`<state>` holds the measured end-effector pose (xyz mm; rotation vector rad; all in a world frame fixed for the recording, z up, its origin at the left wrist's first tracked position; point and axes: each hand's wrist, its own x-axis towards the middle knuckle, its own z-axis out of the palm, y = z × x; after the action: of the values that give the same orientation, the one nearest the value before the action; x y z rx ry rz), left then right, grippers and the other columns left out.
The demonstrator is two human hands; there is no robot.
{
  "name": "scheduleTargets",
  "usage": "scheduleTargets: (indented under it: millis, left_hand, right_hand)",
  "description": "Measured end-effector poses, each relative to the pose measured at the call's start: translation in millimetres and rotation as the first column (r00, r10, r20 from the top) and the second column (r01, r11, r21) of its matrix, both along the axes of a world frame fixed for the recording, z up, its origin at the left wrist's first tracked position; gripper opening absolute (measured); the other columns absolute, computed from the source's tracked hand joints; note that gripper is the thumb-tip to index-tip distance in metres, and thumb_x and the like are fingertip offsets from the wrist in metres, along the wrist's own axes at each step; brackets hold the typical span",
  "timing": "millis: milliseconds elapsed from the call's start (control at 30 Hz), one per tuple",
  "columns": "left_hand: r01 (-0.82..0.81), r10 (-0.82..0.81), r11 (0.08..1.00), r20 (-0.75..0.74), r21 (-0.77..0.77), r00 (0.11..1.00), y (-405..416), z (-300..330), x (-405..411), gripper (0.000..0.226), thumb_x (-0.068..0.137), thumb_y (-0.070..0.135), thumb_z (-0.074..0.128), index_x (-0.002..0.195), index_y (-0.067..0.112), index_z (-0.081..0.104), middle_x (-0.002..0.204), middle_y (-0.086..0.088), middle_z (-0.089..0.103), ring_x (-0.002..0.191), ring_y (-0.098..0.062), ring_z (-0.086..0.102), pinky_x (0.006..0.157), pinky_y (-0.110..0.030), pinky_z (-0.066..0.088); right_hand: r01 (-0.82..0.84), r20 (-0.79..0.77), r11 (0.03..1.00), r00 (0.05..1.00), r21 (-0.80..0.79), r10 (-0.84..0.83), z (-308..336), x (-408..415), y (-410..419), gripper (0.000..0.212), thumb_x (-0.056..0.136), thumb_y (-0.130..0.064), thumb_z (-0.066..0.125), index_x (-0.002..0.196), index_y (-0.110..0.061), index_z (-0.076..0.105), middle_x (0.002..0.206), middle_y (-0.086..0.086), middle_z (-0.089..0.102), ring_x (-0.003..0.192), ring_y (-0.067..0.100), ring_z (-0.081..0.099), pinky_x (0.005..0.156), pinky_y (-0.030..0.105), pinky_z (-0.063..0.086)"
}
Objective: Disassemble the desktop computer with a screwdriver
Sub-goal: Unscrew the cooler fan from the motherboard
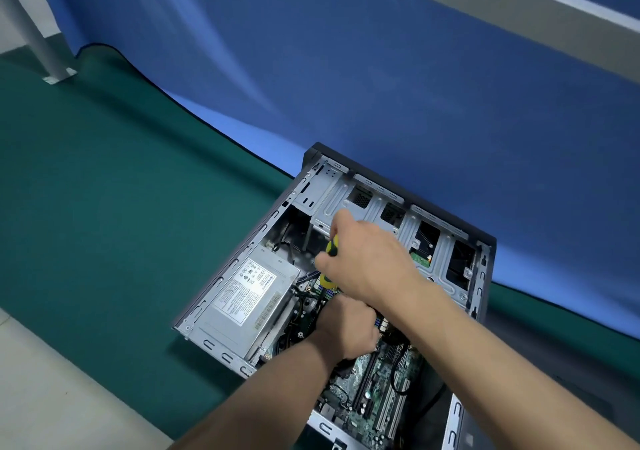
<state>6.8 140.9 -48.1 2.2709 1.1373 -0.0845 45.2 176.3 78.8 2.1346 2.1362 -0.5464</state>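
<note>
Working inside the open case (446, 228), lying on its side on the green mat (104, 207) with side panel already off; PSU (242, 297), board (384, 390) and drive cage (426, 242) not yet removed, so likely early going. Right hand (367, 259) wraps the yellow-black screwdriver (330, 247), tip hidden. Left hand (346, 328) curls low inside; cannot tell what it holds

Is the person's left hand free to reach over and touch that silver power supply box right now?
Probably yes. The power supply lies uncovered just beside the left hand, with nothing over its top; the right hand holds the screwdriver farther in.
</note>
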Motion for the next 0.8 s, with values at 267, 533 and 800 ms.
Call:
scheduleTargets:
  millis: [267,533,800]
  left_hand:
    - [0.098,-0.077,0.974,-0.11,0.203,0.991,3.3,-17.4,4.8,0.035,0.096,0.024,0.036,0.116,0.006,0.06,0.117,-0.014,0.061,0.113,-0.031,0.052,0.092,-0.037,0.041]
    - [0.185,-0.128,0.952,-0.233,0.243,0.964,7.0,-27.1,7.4,0.027,0.078,0.038,0.057,0.077,0.016,0.073,0.074,-0.001,0.07,0.072,-0.02,0.063,0.064,-0.023,0.046]
    - [0.115,-0.098,0.982,-0.113,0.151,0.989,5.9,-32.3,8.7,0.022,0.068,0.027,0.059,0.054,0.01,0.063,0.049,-0.006,0.059,0.047,-0.025,0.057,0.047,-0.02,0.035]
  right_hand:
    - [0.022,-0.06,0.995,0.998,-0.099,-0.028,5.8,0.9,5.7,0.024,0.091,-0.034,0.047,0.097,-0.015,0.034,0.083,0.006,0.055,0.082,0.031,0.053,0.06,0.033,0.031]
    - [0.024,-0.063,0.992,0.998,-0.123,-0.032,9.1,9.9,5.2,0.03,0.088,-0.033,0.056,0.104,-0.017,0.035,0.096,0.006,0.057,0.088,0.03,0.053,0.066,0.034,0.037]
    - [0.006,-0.02,1.0,1.0,0.016,-0.006,2.7,21.3,-2.7,0.023,0.093,-0.033,0.047,0.102,-0.017,0.034,0.094,0.005,0.058,0.081,0.029,0.053,0.061,0.033,0.034]
